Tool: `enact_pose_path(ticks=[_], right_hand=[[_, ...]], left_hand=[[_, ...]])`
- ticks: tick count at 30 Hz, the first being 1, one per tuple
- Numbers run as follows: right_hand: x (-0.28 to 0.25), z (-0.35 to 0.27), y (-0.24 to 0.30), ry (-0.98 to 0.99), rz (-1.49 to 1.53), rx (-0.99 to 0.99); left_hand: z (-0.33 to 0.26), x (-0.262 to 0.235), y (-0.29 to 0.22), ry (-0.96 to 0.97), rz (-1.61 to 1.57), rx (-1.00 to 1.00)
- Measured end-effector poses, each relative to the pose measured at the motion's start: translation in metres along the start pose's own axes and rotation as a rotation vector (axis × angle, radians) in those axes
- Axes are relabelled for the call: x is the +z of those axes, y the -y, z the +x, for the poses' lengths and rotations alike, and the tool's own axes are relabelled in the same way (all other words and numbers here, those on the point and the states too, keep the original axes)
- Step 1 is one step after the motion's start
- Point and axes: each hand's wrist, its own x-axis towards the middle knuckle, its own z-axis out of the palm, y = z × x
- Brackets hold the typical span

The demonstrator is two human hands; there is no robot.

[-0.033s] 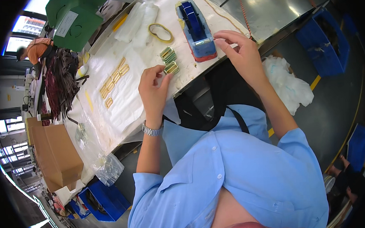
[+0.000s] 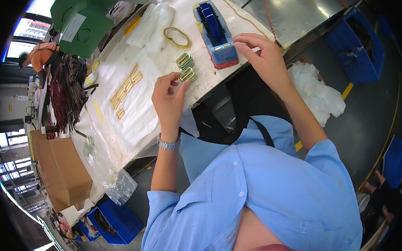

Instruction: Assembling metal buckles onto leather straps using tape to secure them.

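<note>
My left hand (image 2: 168, 96), with a metal watch on its wrist, has its thumb and fingers closed at the near edge of a gold-coloured slide buckle (image 2: 188, 75) on the table. Touching or very near that one lie more slide buckles (image 2: 184, 61), which look greenish. A blue tape dispenser (image 2: 219, 39) with a red base and a dark blue roll stands at the table's edge. Beside its cutter end is my right hand (image 2: 266, 55), thumb and forefinger brought close together. Anything between these fingertips is too small to make out.
Gold buckles (image 2: 126, 87) lie in rows on a white sheet, with a tape roll (image 2: 176, 37) behind. A cardboard box (image 2: 61, 169), a green box (image 2: 82, 25) and blue bins (image 2: 115, 221) stand around. Plastic wrap (image 2: 314, 91) lies right of the table. Another person (image 2: 43, 56) is at far left.
</note>
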Motion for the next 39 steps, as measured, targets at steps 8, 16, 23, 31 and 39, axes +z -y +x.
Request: enact_pose_path(ticks=[8, 16, 23, 31, 39], right_hand=[[0.014, 0.021, -0.012, 0.131, 0.043, 0.132], [0.029, 0.031, -0.014, 0.157, 0.194, 0.31], [0.02, 0.013, 0.021, 0.162, 0.568, 0.281], [-0.007, -0.107, 0.046, 0.26, 0.646, 0.485], [0.033, -0.133, -0.048, 0.147, 0.37, 0.424]], left_hand=[[-0.002, -0.006, -0.008, 0.049, 0.181, 0.042], [0.063, 0.012, -0.077, -0.035, 0.308, 0.689], [0.101, 0.049, -0.076, -0.01, 0.324, 0.793], [0.119, 0.056, -0.065, -0.014, 0.359, 0.753], [0.111, 0.05, -0.058, -0.005, 0.257, 0.693]])
